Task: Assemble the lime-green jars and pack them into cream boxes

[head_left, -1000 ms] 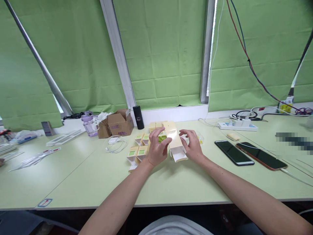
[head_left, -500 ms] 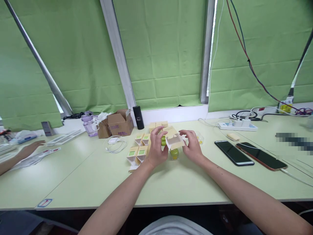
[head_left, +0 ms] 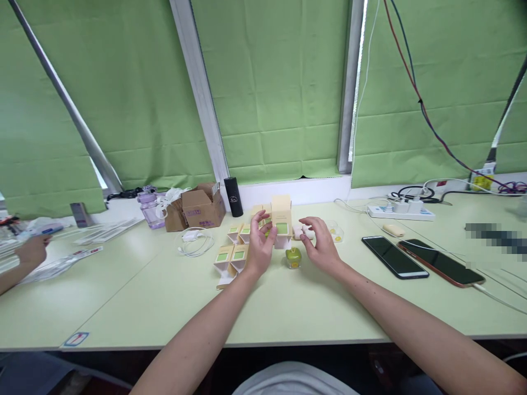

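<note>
My left hand (head_left: 260,244) grips a small cream cardboard box (head_left: 281,215) by its left side. A green window shows on the box's front, and its top flap points up. Just right of it, my right hand (head_left: 321,241) hangs with fingers apart, holding nothing. Below the box, a small green jar (head_left: 293,258) with a clear base stands on the table. Several similar boxes (head_left: 231,257) sit left of my left hand. Behind my right hand are pinkish-white round pieces (head_left: 303,231) and a clear plastic tray (head_left: 335,230), partly hidden.
Two phones (head_left: 394,257) lie on the right, near a white power strip (head_left: 401,212). At the back stand a brown carton (head_left: 202,206), a black cylinder (head_left: 233,197) and a purple bottle (head_left: 151,209). A coiled white cable (head_left: 195,242) lies left. Another person's hand (head_left: 33,249) is at far left.
The box has been turned upright, its green-windowed front now facing me. My right hand has let go of it and sits slightly apart. The other person's hand has moved left.
</note>
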Available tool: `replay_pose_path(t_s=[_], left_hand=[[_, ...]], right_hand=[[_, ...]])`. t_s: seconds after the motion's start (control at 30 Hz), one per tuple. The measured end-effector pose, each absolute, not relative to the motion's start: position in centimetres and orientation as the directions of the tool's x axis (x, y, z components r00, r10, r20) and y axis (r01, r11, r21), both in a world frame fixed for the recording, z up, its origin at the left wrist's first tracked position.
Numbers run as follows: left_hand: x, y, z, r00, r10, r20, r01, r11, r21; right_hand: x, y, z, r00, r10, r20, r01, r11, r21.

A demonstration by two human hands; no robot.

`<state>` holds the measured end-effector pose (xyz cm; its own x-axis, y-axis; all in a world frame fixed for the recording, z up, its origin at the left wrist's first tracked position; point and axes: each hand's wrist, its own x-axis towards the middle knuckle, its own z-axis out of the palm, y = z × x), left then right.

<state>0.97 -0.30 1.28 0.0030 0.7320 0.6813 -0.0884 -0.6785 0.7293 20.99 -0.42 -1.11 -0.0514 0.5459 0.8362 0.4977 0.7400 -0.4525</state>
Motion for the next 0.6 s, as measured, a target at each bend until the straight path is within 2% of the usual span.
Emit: replay_pose_path(t_s=[0.2, 0.37, 0.6], left_hand=[[1.0, 0.2, 1.1, -0.081, 0.758, 0.648, -0.003, -0.650, 0.760], [1.2, 0.3, 0.7, -0.081, 0.819, 0.568, 0.051, -0.565, 0.823], [1.5, -0.4, 1.2, -0.088, 0.843, 0.531, 0.136, -0.518, 0.845]], right_hand=[[20.8, -0.9, -0.8, -0.083, 0.559, 0.825, 0.409, 0.774, -0.483], [20.6, -1.2, -0.9, -0.123, 0.566, 0.815, 0.318, 0.801, -0.508], [20.4, -1.5, -0.9, -0.205, 0.628, 0.751, 0.227, 0.776, -0.588]])
